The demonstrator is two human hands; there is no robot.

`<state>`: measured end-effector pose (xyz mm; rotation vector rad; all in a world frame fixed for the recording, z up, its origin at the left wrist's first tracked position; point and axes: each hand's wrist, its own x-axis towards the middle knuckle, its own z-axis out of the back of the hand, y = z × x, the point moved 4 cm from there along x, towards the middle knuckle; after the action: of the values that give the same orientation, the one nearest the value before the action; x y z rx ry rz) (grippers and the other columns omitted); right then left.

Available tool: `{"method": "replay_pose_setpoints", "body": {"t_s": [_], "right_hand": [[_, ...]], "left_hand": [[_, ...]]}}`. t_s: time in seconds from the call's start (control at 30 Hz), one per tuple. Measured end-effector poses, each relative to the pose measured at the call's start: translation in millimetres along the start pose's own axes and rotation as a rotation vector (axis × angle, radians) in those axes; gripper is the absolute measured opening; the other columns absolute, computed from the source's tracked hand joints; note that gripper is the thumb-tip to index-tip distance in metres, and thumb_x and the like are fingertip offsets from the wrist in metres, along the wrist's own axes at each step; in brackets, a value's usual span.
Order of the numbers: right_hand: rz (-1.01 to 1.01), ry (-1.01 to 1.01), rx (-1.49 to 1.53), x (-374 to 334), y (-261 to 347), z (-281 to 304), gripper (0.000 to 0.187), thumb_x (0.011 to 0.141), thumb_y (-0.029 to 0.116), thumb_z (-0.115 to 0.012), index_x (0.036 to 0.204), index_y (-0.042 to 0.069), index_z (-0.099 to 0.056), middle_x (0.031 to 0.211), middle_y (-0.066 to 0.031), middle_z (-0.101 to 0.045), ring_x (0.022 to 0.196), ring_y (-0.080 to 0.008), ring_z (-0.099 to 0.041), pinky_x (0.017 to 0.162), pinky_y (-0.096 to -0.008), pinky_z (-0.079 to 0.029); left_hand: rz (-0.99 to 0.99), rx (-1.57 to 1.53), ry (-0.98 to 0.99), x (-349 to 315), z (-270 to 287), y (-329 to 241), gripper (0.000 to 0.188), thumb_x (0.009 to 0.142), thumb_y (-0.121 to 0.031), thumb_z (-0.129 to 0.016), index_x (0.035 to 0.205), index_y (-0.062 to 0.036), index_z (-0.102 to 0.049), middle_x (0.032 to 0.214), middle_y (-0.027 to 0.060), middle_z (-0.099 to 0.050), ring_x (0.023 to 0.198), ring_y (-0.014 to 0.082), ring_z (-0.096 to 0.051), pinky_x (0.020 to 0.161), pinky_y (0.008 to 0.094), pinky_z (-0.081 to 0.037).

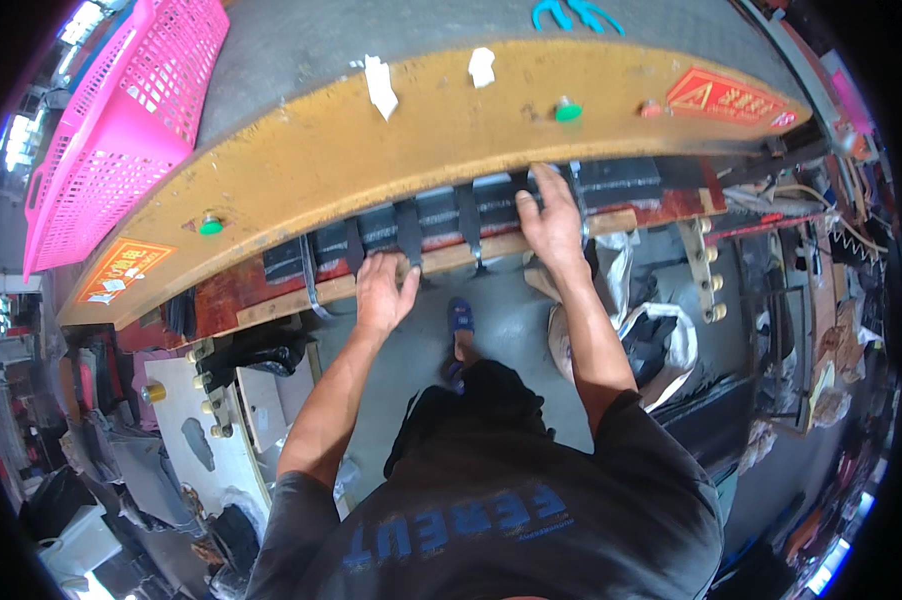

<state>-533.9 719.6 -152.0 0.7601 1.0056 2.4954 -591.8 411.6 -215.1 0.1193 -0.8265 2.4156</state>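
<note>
My left hand (383,292) rests on the wooden front edge (506,245) of a red work board, thumb apart from the fingers, beside the end of a narrow dark strip (409,232). Further right, my right hand (553,218) reaches over the edge with its fingers stretched toward the yellow machine beam (431,130) and its thumb spread. Its fingertips are by the black sheet material (619,184) lying under the beam. Several dark strips lie across this material, and a thin metal strip (311,275) stands out over the edge at the left. Neither hand visibly holds anything.
Green push buttons (568,112) and red warning labels (726,95) sit on the beam. A pink plastic basket (131,130) stands on top at left, teal-handled scissors (578,14) at the back. Below right is a white sack (671,350) with dark scraps; roller bars (706,270) flank the board.
</note>
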Motion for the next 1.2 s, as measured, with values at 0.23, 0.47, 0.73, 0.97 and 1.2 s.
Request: {"method": "replay_pose_setpoints", "body": {"t_s": [0.23, 0.47, 0.73, 0.97, 1.2], "right_hand": [[0.288, 0.094, -0.279, -70.8, -38.3, -59.9, 0.042, 0.098, 0.041, -0.066, 0.12, 0.007, -0.078, 0.131, -0.0114, -0.073, 0.135, -0.0384, -0.057, 0.118, -0.0533, -0.039], [0.266, -0.303, 0.159, 29.4, 32.0, 34.1, 0.068, 0.103, 0.032, -0.061, 0.154, -0.011, -0.044, 0.158, -0.0392, -0.043, 0.143, -0.0513, -0.049, 0.122, -0.0499, -0.04], [0.087, 0.092, 0.01, 6.4, 7.3, 18.1, 0.057, 0.102, 0.031, -0.061, 0.149, -0.001, -0.056, 0.148, -0.0285, -0.06, 0.143, -0.0448, -0.052, 0.117, -0.0494, -0.045], [0.223, 0.31, -0.282, -77.4, -29.4, -16.0, 0.027, 0.099, 0.028, -0.068, 0.107, 0.007, -0.081, 0.115, -0.0136, -0.076, 0.114, -0.0363, -0.064, 0.105, -0.0448, -0.051], [0.305, 0.151, -0.198, -89.5, -34.5, -18.7, 0.02, 0.096, 0.024, -0.071, 0.094, 0.006, -0.079, 0.103, -0.0115, -0.076, 0.106, -0.0363, -0.064, 0.1, -0.0461, -0.052]], "left_hand": [[-0.009, 0.076, 0.008, -13.5, -7.7, 3.0, 0.023, 0.092, -0.025, -0.076, 0.102, -0.0056, -0.07, 0.1, 0.0156, -0.07, 0.101, 0.038, -0.064, 0.094, 0.0493, -0.05], [-0.145, 0.178, -0.091, -36.3, -13.9, -5.3, 0.019, 0.094, -0.022, -0.073, 0.105, -0.0077, -0.066, 0.103, 0.011, -0.068, 0.104, 0.0351, -0.062, 0.094, 0.0501, -0.046], [-0.12, 0.217, -0.083, -34.1, -7.0, -8.7, 0.024, 0.095, -0.028, -0.073, 0.107, -0.0092, -0.065, 0.114, 0.0113, -0.067, 0.114, 0.0338, -0.06, 0.102, 0.0486, -0.043], [0.022, 0.164, -0.021, -32.9, -1.6, -14.3, 0.024, 0.094, -0.03, -0.073, 0.105, -0.0097, -0.067, 0.107, 0.0126, -0.068, 0.11, 0.0358, -0.061, 0.101, 0.0491, -0.045], [0.138, 0.154, -0.057, -34.6, -7.3, -16.2, 0.027, 0.096, -0.034, -0.073, 0.099, -0.0075, -0.068, 0.1, 0.0149, -0.069, 0.103, 0.0373, -0.062, 0.097, 0.0492, -0.048]]}}
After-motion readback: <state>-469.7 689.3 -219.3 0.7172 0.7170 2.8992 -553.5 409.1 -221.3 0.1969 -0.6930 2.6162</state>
